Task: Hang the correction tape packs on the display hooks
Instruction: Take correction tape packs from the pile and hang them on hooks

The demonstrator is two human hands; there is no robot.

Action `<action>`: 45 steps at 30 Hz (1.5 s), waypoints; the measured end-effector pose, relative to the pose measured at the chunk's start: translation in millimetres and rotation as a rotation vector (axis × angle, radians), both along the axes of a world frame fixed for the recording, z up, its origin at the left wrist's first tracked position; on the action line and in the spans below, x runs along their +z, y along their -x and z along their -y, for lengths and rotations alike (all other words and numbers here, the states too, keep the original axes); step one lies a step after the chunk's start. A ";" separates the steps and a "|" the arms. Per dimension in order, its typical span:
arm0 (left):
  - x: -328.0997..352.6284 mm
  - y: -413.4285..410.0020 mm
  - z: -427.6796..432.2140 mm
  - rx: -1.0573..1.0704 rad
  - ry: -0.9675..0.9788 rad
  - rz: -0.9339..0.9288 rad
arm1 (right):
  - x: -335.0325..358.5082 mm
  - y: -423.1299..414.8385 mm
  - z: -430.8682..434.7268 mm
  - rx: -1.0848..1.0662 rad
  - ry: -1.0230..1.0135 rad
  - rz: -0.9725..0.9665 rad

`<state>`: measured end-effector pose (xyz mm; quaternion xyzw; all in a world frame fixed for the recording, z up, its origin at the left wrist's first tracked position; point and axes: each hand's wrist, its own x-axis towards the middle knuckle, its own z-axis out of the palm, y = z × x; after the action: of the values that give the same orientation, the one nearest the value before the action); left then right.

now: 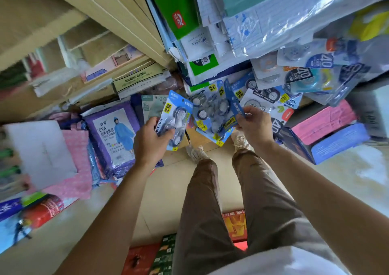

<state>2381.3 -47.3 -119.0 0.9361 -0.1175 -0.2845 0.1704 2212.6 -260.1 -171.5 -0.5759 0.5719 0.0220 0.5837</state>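
Hands of one person reach forward toward a crowded shop display, both arms bare. The left hand [150, 141] is closed around one correction tape pack [175, 119], with the thumb on its front and the fingers behind; this pack has a blue card, a yellow "36" label and the word "VALUE" along its edge. The right hand [253, 123] pinches the blue top edge of a second pack [233, 104] between thumb and fingertips, and this pack is seen almost edge-on. Between the two hands hangs a bunch of similar packs [210, 112]; at least two overlap there, but their exact number I cannot tell, because the plastic is blurred. The hooks themselves I cannot make out behind the packs. To the right and above, more tape packs [311, 64] with "40" labels hang close together, at least three of them. Below the left hand stands a purple raincoat package [114, 136], leaning against other goods on the floor. At the right lie one pink box [324, 121] and one blue box [339, 142], touching each other. Two legs in brown trousers [231, 201] and two light shoes [196, 152] stand on the pale floor [362, 169]. One red fire extinguisher [42, 211] lies at the lower left.
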 end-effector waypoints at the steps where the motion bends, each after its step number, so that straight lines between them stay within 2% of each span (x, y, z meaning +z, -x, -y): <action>1: 15.3 2.1 2.2 0.001 -0.006 0.026 | 16.7 2.1 3.6 0.120 0.087 -0.011; 4: 64.7 8.8 9.2 -0.014 -0.026 0.126 | 71.6 6.0 17.2 0.384 0.293 -0.033; 12: 189.7 26.5 32.1 0.011 0.171 0.331 | 203.1 5.0 65.3 0.548 0.622 0.249; 18: 279.0 18.8 39.9 -0.001 0.430 0.468 | 317.8 0.9 91.8 0.455 0.751 0.349; 24: 373.7 -13.7 42.0 -0.089 0.579 0.625 | 428.5 -18.3 88.6 0.398 0.993 0.459; 31: 482.6 -50.6 50.2 -0.193 0.851 0.864 | 535.2 -47.1 94.6 0.271 1.261 0.562; 36: 558.4 -65.2 61.5 -0.216 0.967 1.033 | 613.0 -55.8 101.7 0.229 1.342 0.692; 42: 627.7 -67.9 81.0 -0.121 1.132 1.179 | 695.2 -71.6 131.2 0.163 1.271 1.004; 45: 651.4 -71.1 95.1 -0.074 1.215 1.236 | 728.9 -81.6 146.2 0.156 1.250 1.082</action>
<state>2452.4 -142.4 532.4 0.6650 -0.3512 0.3820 0.5371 2294.3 -406.4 557.5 -0.7632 0.0772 -0.5395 0.3472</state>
